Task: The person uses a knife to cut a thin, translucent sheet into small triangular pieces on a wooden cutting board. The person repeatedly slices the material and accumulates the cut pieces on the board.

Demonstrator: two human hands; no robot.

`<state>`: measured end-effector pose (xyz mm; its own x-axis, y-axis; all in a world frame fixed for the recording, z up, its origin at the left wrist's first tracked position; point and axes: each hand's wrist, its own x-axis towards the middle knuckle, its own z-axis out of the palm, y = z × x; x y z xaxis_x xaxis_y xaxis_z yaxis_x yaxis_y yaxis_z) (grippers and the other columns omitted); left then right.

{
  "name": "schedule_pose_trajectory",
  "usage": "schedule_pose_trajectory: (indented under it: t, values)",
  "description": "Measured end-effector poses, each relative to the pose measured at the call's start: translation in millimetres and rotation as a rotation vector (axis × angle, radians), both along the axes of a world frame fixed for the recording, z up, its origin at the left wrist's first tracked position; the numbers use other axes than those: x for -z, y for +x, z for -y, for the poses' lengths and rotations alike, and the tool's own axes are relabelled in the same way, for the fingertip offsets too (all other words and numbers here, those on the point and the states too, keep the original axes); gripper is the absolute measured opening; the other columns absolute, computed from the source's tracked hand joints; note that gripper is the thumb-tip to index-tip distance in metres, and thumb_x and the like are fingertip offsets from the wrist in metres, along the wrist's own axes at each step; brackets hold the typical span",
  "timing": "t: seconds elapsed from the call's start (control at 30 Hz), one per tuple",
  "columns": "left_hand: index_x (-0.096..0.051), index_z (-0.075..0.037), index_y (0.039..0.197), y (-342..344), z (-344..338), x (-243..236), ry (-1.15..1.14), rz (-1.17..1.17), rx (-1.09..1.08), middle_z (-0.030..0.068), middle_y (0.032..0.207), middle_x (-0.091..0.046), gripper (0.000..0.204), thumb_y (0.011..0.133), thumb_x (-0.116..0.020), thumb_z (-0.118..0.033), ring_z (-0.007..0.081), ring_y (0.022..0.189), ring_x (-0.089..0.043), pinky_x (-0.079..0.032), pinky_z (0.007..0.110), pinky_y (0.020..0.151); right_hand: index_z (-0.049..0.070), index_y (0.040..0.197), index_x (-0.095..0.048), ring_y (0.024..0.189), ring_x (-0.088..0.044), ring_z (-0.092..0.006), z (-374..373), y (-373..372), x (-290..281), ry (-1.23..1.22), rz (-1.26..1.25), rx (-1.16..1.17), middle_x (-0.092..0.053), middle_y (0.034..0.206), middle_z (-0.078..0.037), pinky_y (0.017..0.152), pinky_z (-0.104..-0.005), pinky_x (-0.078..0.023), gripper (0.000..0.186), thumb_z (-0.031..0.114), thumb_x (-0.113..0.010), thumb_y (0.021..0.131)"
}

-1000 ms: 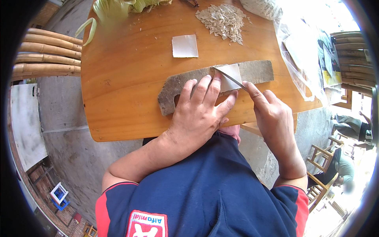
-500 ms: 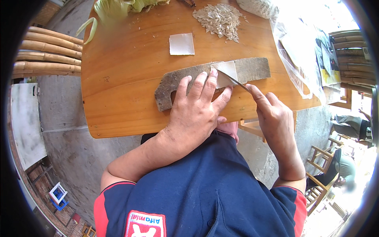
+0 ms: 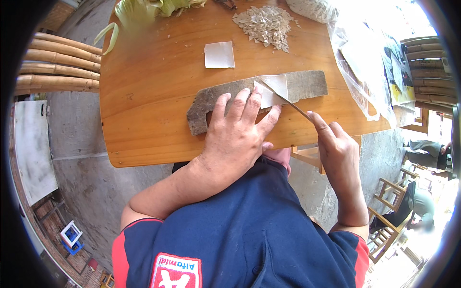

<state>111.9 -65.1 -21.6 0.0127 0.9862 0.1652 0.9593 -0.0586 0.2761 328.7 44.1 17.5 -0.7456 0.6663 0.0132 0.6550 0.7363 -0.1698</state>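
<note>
Grey, thin-bladed knife (image 3: pixel 292 104): pinching it now in the right hand (image 3: pixel 338 146), slanted over a white square sheet (image 3: pixel 277 83) on the notched grey-brown wooden board (image 3: pixel 308 85); pressing there with the spread left hand (image 3: pixel 236 129); beyond the board, heaped cream triangular chips (image 3: pixel 265 26).

Behind the board (image 3: pixel 307 84) lies one sheet (image 3: pixel 219 55) — farther back, rightward, a heap of pieces (image 3: pixel 265 26).

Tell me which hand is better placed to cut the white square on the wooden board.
Likely the right hand: it grips the knife, which lies across the white square. The left hand rests its fingers on the wooden board and square, seemingly better for steadying.
</note>
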Motion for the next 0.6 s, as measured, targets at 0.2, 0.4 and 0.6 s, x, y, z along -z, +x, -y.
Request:
schedule_pose_trajectory:
  t: [0.2,0.4,0.6]
  values:
    - [-0.062,-0.018,0.138,0,-2,-5,0.001,0.013,-0.006,0.0161,0.139,-0.051,0.066,0.080,-0.082,-0.042,0.0327,0.131,-0.046,-0.035,0.051,0.113,0.017,0.136,-0.068,0.064,-0.060,-0.0221,4,13,-6,0.007,0.007,0.036,-0.051,0.071,-0.006,0.061,-0.0382,-0.053,0.058,-0.004,-0.068,0.082]
    - [-0.063,-0.013,0.131,-15,-20,-7,0.069,0.244,-0.072,0.0148,0.136,-0.052,0.053,0.084,-0.081,-0.031,0.0353,0.123,-0.053,-0.043,0.047,0.106,0.006,0.127,-0.072,0.094,-0.075,-0.0291,3,33,7,-0.192,-0.343,0.185,-0.077,0.104,-0.015,0.081,-0.0368,-0.059,0.039,-0.008,-0.063,0.091]
    - [-0.066,-0.010,0.129,-25,-62,4,0.143,0.262,-0.057,0.0137,0.120,-0.066,0.047,0.086,-0.080,-0.018,0.0320,0.114,-0.059,-0.046,0.045,0.104,0.003,0.126,-0.071,0.105,-0.075,-0.0291,9,35,19,-0.318,-0.458,0.264,-0.075,0.116,-0.018,0.089,-0.0365,-0.058,0.036,-0.007,-0.063,0.092]
